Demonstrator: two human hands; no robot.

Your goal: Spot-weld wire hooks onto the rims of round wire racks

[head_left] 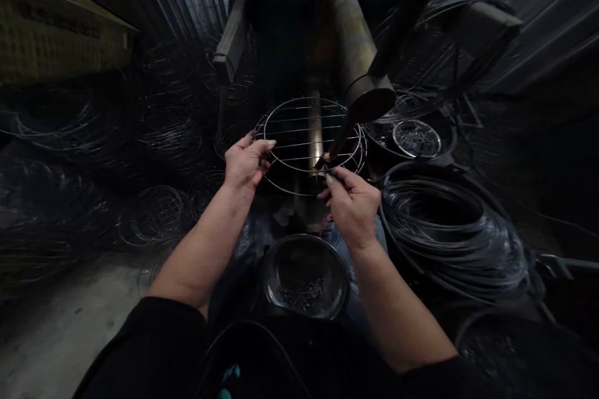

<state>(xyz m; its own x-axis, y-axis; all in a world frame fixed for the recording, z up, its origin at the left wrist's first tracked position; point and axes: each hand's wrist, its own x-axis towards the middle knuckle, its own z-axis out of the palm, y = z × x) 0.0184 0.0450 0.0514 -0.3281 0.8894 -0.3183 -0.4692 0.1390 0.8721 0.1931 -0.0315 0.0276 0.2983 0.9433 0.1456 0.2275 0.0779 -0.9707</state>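
Observation:
A round wire rack (290,130) with parallel cross wires sits level below the arms of a welding machine. My left hand (244,161) is closed on the rack's left rim, thumb on top. At the near right of the rim, my right hand (350,202) pinches something small and dark that I cannot make out. Its fingertips are beside the tip of the upper electrode (333,148), which meets the rack's near edge. Under the rack runs a brass-coloured lower bar (316,131). A metal bowl (306,246) holding short metal pieces (304,293) stands below my hands.
On the right lies a large coil of wire (440,230), with a round dish of small metal pieces (416,139) behind it. A thick cylindrical machine arm (353,31) hangs above. Several finished-looking wire racks (159,215) lie at left, near a yellow crate (60,37).

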